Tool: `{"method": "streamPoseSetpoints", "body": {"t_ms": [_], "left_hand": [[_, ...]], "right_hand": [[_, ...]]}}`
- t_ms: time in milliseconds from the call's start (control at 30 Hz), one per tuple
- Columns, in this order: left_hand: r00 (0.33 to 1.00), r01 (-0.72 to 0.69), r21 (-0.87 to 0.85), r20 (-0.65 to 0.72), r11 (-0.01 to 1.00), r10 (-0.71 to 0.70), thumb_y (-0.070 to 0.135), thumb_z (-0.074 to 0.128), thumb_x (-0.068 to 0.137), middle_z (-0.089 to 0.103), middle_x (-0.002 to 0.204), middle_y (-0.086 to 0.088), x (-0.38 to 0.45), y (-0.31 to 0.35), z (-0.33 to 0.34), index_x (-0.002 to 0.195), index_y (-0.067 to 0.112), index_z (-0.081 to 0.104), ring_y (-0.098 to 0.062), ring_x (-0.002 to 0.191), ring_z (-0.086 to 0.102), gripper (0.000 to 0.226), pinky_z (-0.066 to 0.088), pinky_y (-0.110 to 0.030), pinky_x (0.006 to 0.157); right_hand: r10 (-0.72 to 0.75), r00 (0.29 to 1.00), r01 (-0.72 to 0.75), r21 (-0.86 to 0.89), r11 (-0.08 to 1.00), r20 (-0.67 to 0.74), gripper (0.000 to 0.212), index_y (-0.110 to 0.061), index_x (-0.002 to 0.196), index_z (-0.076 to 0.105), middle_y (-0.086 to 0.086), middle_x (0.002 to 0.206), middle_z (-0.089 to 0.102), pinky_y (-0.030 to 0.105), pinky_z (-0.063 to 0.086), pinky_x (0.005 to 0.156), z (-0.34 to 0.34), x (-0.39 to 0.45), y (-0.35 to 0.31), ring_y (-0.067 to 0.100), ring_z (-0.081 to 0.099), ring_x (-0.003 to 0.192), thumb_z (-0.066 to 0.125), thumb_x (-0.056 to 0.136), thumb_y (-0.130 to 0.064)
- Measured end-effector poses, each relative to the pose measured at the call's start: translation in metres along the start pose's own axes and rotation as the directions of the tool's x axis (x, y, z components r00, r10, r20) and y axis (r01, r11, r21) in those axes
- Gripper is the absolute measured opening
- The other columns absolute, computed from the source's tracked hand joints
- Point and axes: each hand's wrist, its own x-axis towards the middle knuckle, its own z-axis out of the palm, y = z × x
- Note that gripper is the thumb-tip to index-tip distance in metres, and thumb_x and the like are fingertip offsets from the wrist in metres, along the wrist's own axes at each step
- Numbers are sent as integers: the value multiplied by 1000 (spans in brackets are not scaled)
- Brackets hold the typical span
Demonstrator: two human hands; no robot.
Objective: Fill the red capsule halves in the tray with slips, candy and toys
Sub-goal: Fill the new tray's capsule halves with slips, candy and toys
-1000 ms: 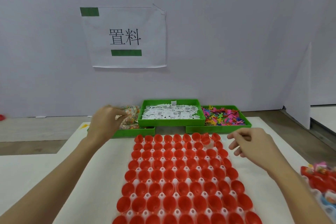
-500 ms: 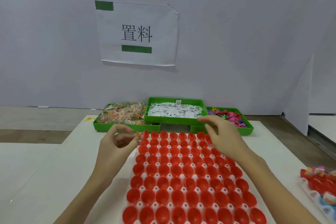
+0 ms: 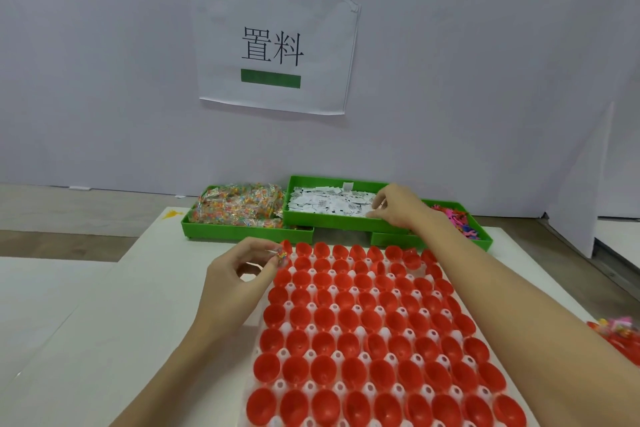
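Candy packet (image 3: 282, 256) in left hand (image 3: 239, 274)

The capsule halves (image 3: 349, 321) are glossy red, seated in a white tray (image 3: 365, 331); three bins (image 3: 242, 230) are bright green; the candy packets (image 3: 239, 206) are clear with orange, yellow and green specks; the slips (image 3: 329, 203) are white with black print; the toys (image 3: 457, 217) are pink, blue and orange; the wall sign (image 3: 273, 45) is white with black characters and green tape.

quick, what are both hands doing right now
Left hand: pinches a small clear packet of multicoloured candy at the tray's far-left corner.
Right hand: fingers curled into white paper slips; grip cannot be told.
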Motion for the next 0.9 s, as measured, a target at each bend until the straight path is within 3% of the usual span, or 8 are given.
{"method": "streamPoseSetpoints", "body": {"t_ms": [133,300,467,633,800,900], "left_hand": [[999,-21,20,36,1000,20,11,75,91,78,89,12,-1,-1,3,98,28,77,-13,86,71,19,58,-23,74],[996,-89,60,14,994,88,11,75,91,77,88,16,-1,2,3,95,29,76,-7,87,69,19,52,-15,73],[997,-80,76,6,994,79,12,75,91,76,88,17,-2,2,3,94,30,76,-4,88,68,18,51,-13,73],[997,-73,79,5,994,72,11,75,92,76,89,16,-3,2,3,95,30,77,-5,89,67,19,52,-16,74],[997,-77,81,3,994,77,14,75,91,76,89,17,-3,2,3,94,30,76,-5,90,68,17,52,-15,73],[996,-92,91,4,992,92,13,75,91,76,88,18,-2,2,3,95,30,76,-5,90,68,18,51,-15,73]], "right_hand": [[23,1000,-22,76,997,-15,15,-5,96,77,9,113,74,30,51,85,2,5,3,17,64,94,75,92,-19],[18,999,-12,132,991,-42,17,-1,95,76,9,112,75,31,51,82,6,5,7,14,62,84,72,94,-18],[30,999,-27,128,991,-21,44,-4,119,69,11,128,67,38,49,102,3,2,3,27,62,119,78,88,-35],[40,999,-43,118,992,26,30,-7,113,76,9,131,68,39,49,104,3,8,1,27,61,123,75,92,-28],[43,999,-41,148,988,-9,17,-8,101,79,5,115,75,40,54,96,9,11,5,22,66,109,72,94,-22],[37,998,-28,151,988,-58,15,-8,94,76,-5,101,72,33,52,79,13,11,8,20,67,93,68,97,-20]]}}
